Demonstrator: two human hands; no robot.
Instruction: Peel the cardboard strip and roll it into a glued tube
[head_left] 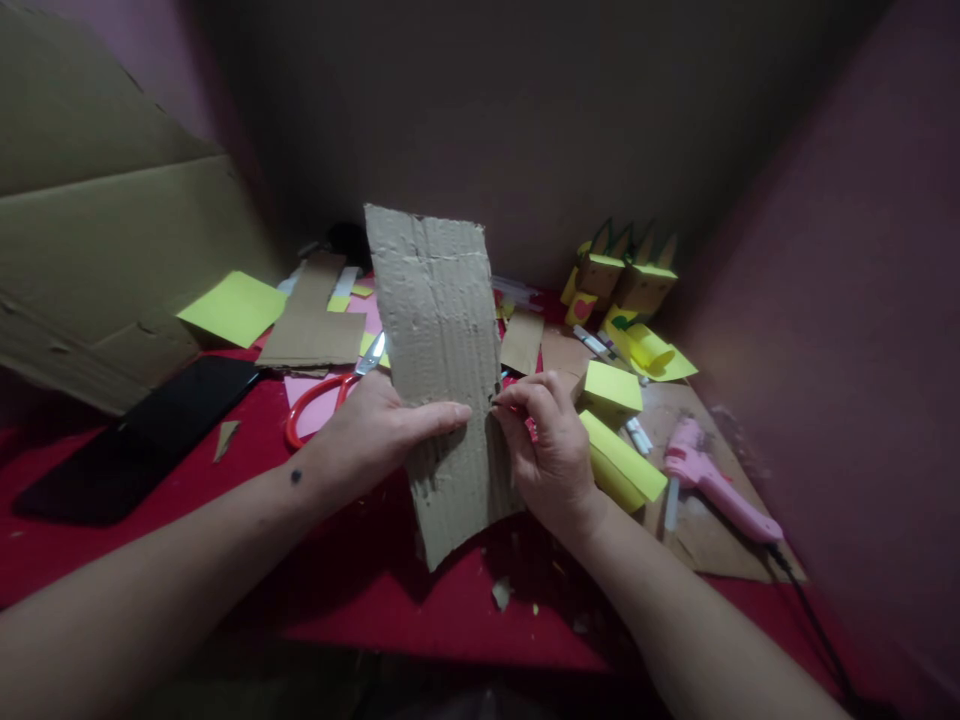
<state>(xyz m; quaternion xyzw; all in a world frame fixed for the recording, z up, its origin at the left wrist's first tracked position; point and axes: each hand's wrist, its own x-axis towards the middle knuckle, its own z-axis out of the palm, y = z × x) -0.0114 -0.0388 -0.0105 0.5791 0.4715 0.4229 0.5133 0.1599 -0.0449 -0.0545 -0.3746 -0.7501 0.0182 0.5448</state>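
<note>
A long piece of cardboard (439,320) with a ribbed, rough face stands tilted up in front of me, slightly curved. My left hand (386,420) grips its left side, thumb flat across the face and the other fingers hidden behind. At the right edge, my right hand (551,440) is closed in a pinch, thumb and forefinger at the cardboard's rim; a small dark bit shows near the fingertips. Just behind my left hand lie scissors (304,405) with red handles, their blades pointing up and away.
A pink glue gun (712,480) with a black cord rests on a cardboard sheet (727,555) at right. Yellow paper boxes (611,390) and small cardboard figures (645,285) stand behind. A black tablet-like slab (142,440) lies left, below a big cardboard panel (112,240). Scraps litter the red tabletop (360,590).
</note>
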